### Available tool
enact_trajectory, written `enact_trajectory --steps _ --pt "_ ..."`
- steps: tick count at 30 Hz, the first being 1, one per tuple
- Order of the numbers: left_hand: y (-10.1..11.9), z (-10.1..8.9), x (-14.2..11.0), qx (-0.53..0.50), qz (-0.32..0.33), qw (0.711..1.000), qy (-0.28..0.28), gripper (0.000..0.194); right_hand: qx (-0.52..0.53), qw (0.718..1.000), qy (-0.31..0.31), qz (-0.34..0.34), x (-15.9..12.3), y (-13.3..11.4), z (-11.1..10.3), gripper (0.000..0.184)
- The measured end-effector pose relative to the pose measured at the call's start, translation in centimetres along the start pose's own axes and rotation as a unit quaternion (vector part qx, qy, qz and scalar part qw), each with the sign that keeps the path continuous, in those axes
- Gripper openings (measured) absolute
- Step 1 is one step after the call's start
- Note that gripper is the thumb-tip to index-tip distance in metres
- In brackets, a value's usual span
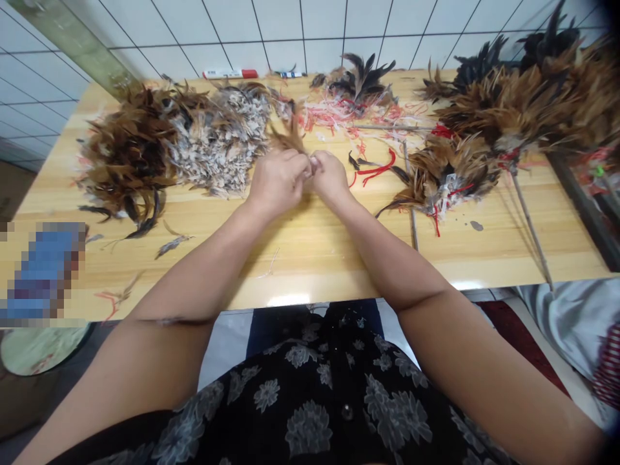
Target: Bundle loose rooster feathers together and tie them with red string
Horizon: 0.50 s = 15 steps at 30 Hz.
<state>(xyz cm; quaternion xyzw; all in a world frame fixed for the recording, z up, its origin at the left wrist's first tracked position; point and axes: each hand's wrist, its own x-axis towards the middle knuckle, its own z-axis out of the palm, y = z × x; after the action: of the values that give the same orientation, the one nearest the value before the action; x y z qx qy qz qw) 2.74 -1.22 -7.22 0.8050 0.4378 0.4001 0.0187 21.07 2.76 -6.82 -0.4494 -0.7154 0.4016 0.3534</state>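
My left hand (279, 182) and my right hand (330, 177) meet over the middle of the table, fingers closed and nearly touching. A small bunch of brown feathers (289, 137) sticks up from behind my left hand's fingers, which seem to pinch its base. What my right hand's fingertips pinch is hidden. Just left of my hands lies a large heap of feathers, its brown tips (128, 142) pointing left and its pale fluffy ends (220, 145) facing right. Red strings (378, 169) lie on the wood right of my right hand.
Feather dusters (523, 123) with thin sticks (531, 223) lie at the right, beside a smaller feather bunch (450, 171) tied with string. Along the tiled wall are a marker (230, 74), dark feathers (363, 81) and tangled red and white string (334, 115). A blurred-out blue object (46, 271) is at far left.
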Motion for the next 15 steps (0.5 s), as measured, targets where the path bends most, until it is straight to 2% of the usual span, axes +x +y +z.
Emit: enact_trajectory --steps 1,3,6,8,11,13,15 --pt "0.2 0.1 0.0 0.015 0.010 1.000 0.004 0.024 -0.074 0.997 0.011 -0.019 -0.3 -0.1 -0.1 0.029" --pt "0.3 -0.1 0.3 0.036 0.019 0.999 0.008 0.030 -0.151 0.988 0.010 -0.041 -0.8 -0.4 -0.4 0.020" --pt "-0.2 -1.6 1.1 0.067 0.042 0.997 -0.016 0.032 -0.198 0.977 -0.027 -0.076 -1.4 -1.0 -1.0 0.020" --pt "-1.1 -3.2 1.7 0.068 0.048 0.995 -0.051 0.024 -0.198 0.973 -0.068 -0.099 -1.3 -1.3 -1.2 0.023" --pt "-3.0 -5.3 2.0 -0.018 -0.003 0.995 -0.098 0.014 -0.151 0.971 -0.140 -0.120 -1.2 -1.7 -1.1 0.035" --pt "-4.4 -5.6 1.7 -0.129 -0.070 0.983 -0.113 0.028 -0.052 0.979 -0.167 -0.101 -1.4 -2.2 -0.7 0.043" --pt "-5.3 -4.7 1.3 -0.234 -0.137 0.958 -0.089 0.051 0.102 0.978 -0.177 -0.046 -1.9 -3.0 -0.4 0.048"
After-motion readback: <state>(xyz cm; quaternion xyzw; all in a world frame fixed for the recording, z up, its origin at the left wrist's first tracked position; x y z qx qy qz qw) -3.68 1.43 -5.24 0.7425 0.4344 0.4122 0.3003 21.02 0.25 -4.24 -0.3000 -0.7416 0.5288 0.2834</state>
